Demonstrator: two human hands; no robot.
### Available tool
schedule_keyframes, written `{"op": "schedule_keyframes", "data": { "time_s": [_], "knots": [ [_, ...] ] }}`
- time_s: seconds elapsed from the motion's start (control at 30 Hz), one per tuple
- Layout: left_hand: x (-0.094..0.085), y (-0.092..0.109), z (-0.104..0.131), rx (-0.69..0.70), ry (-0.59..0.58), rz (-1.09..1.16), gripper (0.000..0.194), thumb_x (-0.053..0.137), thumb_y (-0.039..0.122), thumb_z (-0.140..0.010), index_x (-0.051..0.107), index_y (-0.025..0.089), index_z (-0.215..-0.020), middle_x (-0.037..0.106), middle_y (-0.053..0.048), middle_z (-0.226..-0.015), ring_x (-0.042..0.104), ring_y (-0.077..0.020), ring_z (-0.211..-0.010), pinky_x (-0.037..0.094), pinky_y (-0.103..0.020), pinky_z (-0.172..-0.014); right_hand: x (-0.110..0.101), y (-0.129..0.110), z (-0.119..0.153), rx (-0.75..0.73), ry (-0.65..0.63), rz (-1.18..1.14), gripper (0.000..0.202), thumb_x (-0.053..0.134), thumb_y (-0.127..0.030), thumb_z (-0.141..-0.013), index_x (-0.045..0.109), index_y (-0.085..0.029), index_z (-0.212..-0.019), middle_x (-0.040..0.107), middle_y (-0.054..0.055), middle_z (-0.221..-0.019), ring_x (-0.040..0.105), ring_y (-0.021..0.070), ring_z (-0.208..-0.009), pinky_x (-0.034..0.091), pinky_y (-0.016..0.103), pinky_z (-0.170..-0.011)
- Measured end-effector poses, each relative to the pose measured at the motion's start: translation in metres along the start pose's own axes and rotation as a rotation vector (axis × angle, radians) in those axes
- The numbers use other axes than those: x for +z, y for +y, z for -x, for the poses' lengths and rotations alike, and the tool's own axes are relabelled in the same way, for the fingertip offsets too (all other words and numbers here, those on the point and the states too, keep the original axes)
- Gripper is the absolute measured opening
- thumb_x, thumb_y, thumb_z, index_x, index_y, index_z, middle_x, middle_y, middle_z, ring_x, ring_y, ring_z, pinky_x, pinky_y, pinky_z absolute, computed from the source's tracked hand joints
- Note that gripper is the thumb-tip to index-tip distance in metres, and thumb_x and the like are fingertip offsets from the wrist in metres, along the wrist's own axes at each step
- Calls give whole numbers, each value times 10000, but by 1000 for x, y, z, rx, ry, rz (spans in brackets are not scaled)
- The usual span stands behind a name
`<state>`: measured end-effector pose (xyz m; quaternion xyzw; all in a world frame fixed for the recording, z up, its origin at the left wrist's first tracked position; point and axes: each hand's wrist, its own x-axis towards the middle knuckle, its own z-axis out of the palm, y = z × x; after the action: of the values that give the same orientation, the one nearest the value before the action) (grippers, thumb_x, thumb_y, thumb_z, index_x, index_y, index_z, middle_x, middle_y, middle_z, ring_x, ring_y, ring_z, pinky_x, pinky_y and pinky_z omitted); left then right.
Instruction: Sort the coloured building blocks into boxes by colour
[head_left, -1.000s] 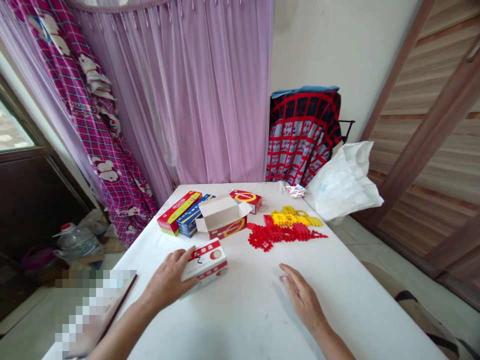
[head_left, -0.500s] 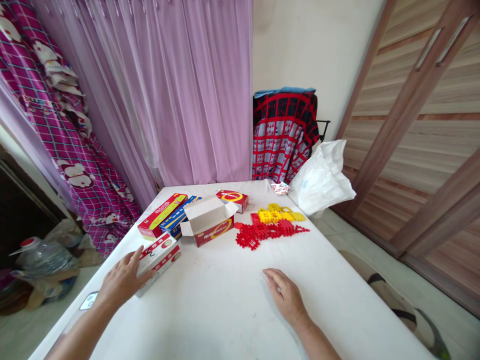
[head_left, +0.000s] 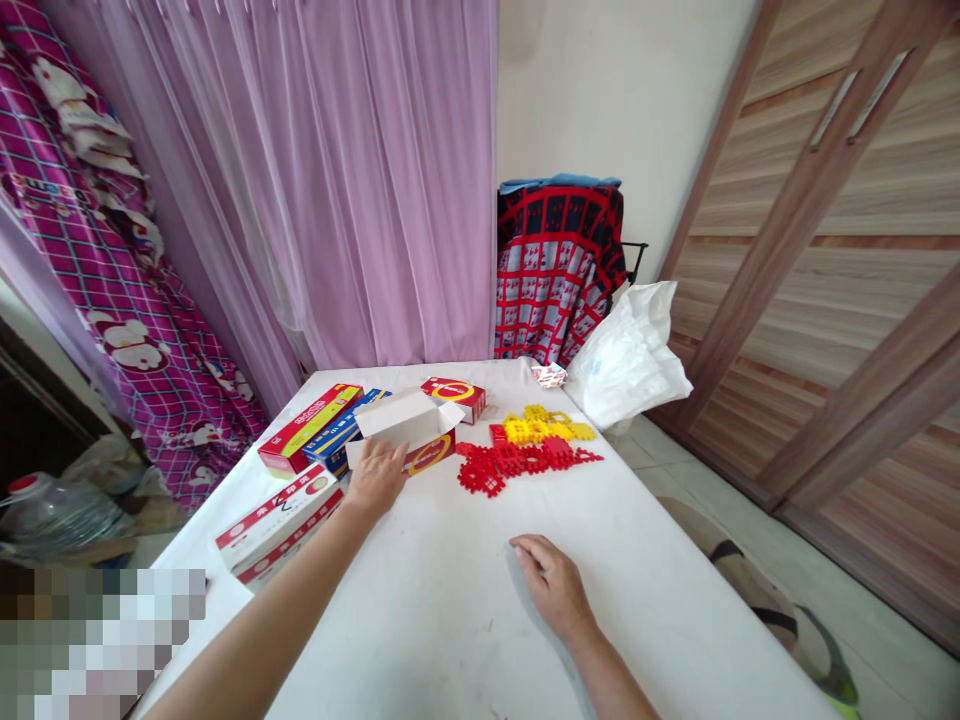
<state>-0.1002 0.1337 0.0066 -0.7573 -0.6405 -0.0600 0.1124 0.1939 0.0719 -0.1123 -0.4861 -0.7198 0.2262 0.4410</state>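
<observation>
My left hand (head_left: 377, 478) is at the near-left end of an open cardboard box (head_left: 429, 457), its fingers bent over the box's wall. The box is red with a yellow ring, white inside, with its flaps up; my thumb is mostly hidden. Just right of the box lie red interlocking gear-shaped plastic pieces (head_left: 517, 462), with yellow ones (head_left: 541, 428) behind them. On the bare white tabletop rests my right hand (head_left: 553, 582), side down, fingers loosely extended and thumb apart, holding nothing.
Left of my left forearm lies a white-and-red box (head_left: 281, 510). Farther back are a blue box (head_left: 337, 440), a red-and-yellow box (head_left: 311, 430) and another red box (head_left: 455, 398). A white plastic bag (head_left: 630, 355) hangs at the table's right back corner, beside a small patterned packet (head_left: 550, 375).
My left hand has left the white-and-red box and moved right and forward to the open box. My right hand stays on the table. The view has shifted slightly.
</observation>
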Motion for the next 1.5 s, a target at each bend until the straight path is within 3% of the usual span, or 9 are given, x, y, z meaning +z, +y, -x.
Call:
{"op": "schedule_keyframes", "data": {
  "time_s": [0.1, 0.17, 0.37, 0.6, 0.93, 1.13, 1.3, 1.5],
  "knots": [
    [3, -1, -9, -11, -77, -24, 254, 463, 228, -851, 678, 188, -980, 737, -112, -829, 681, -273, -879, 283, -488, -1084, -2, 0, -2, 17, -13, -22, 344, 419, -373, -913, 716, -202, -888, 728, 100, -901, 683, 230, -854, 553, 340, -784],
    [1, 2, -7, -11, -121, -39, 261, 434, 223, -863, 684, 184, -929, 735, -116, -800, 689, -264, -816, 304, -483, -1062, -3, -1, -3, 26, -23, -41, 342, 422, -374, -913, 713, -197, -884, 725, 99, -899, 681, 227, -847, 551, 332, -775],
    [-17, 25, 13, -3, -227, -70, 245, 433, 230, -874, 670, 184, -915, 739, -122, -842, 692, -259, -852, 367, -449, -993, -6, -3, -4, 37, -37, -62, 318, 436, -371, -900, 704, -205, -855, 726, 91, -868, 679, 226, -820, 538, 330, -758],
    [-32, 44, 46, -114, -316, -44, 245, 392, 258, -908, 617, 185, -972, 721, -123, -903, 685, -254, -862, 475, -354, -752, -6, -4, -3, 40, -45, -67, 314, 438, -367, -893, 702, -206, -838, 724, 85, -855, 674, 213, -800, 532, 308, -743],
    [-47, 63, 88, -108, -418, 20, 220, 385, 263, -936, 594, 200, -967, 707, -90, -934, 670, -240, -915, 473, -352, -803, -6, -1, -3, 48, -62, -52, 330, 424, -381, -899, 695, -199, -846, 720, 91, -864, 666, 199, -815, 519, 291, -766],
    [-44, 87, 107, -73, -493, 98, 242, 348, 256, -952, 585, 218, -984, 698, -69, -923, 683, -211, -880, 504, -323, -766, -7, -2, -3, 30, -63, -33, 302, 434, -341, -902, 693, -197, -849, 720, 81, -868, 666, 193, -813, 510, 284, -752],
    [-36, 102, 104, -114, -500, 116, 254, 336, 228, -948, 579, 208, -1016, 700, -77, -957, 697, -205, -850, 527, -332, -751, -9, -6, -3, 17, -58, -20, 298, 436, -332, -904, 689, -189, -840, 718, 78, -859, 666, 187, -805, 509, 279, -746],
    [-28, 91, 83, -173, -440, 94, 271, 323, 250, -951, 576, 185, -1027, 708, -105, -978, 703, -258, -855, 538, -386, -728, -7, -4, -2, 20, -55, -18, 305, 432, -335, -898, 695, -190, -847, 720, 85, -860, 667, 189, -806, 518, 276, -726]
  ]
}}
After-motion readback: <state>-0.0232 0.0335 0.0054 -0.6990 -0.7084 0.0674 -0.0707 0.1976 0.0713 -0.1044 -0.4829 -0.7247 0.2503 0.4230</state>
